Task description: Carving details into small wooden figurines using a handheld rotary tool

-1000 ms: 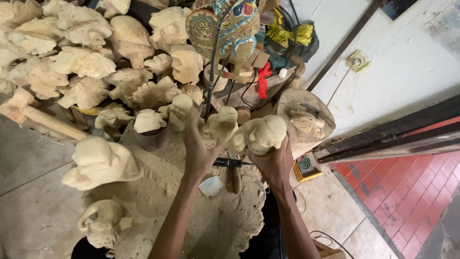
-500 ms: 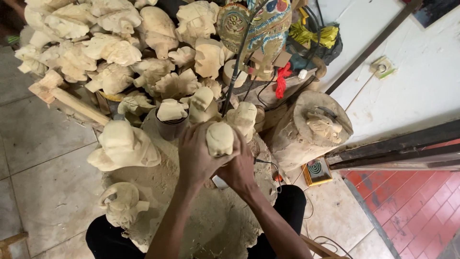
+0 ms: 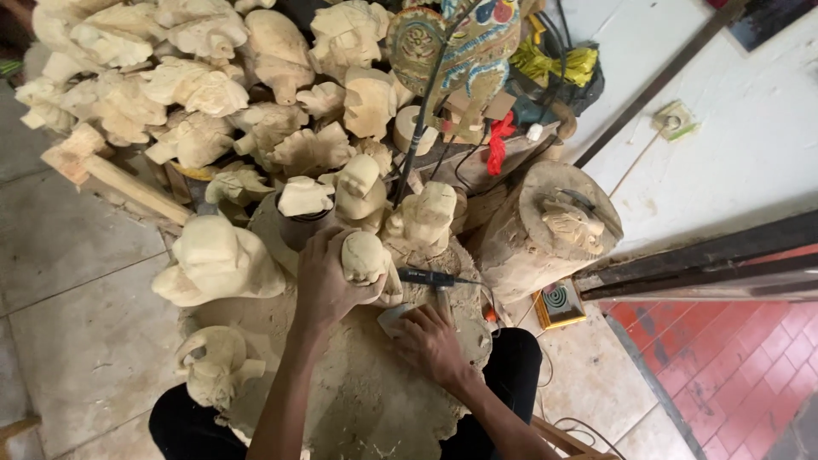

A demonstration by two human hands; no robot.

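Left hand clamped on pale carving; right hand flat, fingers spread on stump

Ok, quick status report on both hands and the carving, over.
Left hand gripping pale wooden carving, upright. Right hand down on sawdust-covered block, fingers on a small pale piece. Dark-handled tool lying just beside. Unfinished carvings crowd close.

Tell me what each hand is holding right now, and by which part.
The left hand grips a pale carved wooden figure around its lower body. The right hand rests on a small pale piece; a real grasp cannot be told.
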